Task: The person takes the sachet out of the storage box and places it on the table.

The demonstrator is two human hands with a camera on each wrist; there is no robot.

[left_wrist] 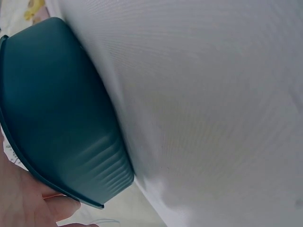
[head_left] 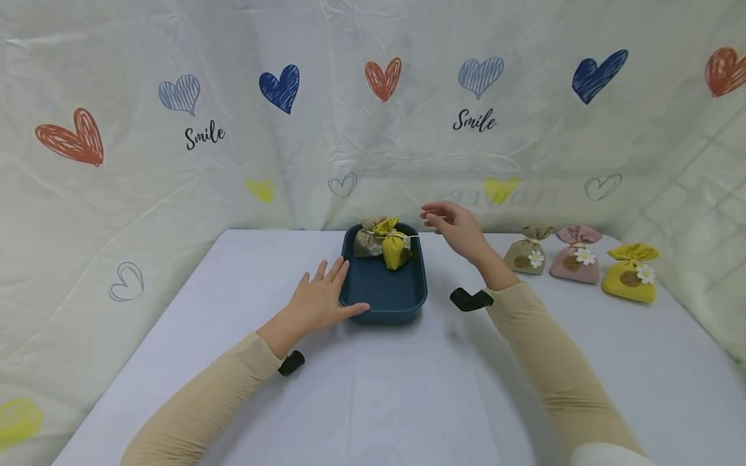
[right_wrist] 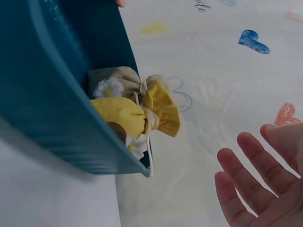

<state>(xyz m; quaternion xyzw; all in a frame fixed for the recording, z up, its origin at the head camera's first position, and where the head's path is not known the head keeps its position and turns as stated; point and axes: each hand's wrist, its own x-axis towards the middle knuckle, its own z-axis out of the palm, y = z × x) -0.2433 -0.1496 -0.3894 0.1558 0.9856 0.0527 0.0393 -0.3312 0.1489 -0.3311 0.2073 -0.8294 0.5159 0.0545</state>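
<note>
A dark teal plastic basin (head_left: 381,291) stands at the back middle of the table. In its far end lie a beige drawstring pouch (head_left: 365,242) and a yellow drawstring pouch (head_left: 396,251), each with a white flower on it. My left hand (head_left: 319,298) rests at the basin's left rim, fingers spread and thumb over the near left corner. My right hand (head_left: 457,230) is raised in the air to the right of the basin, apart from it. Its fingers (right_wrist: 248,187) are loosely extended and hold nothing.
To the right, three more tied pouches stand in a row: a beige one (head_left: 526,251), a pink one (head_left: 576,255) and a yellow one (head_left: 631,275). A white cloth backdrop (head_left: 373,149) with printed hearts hangs behind the table (head_left: 408,401).
</note>
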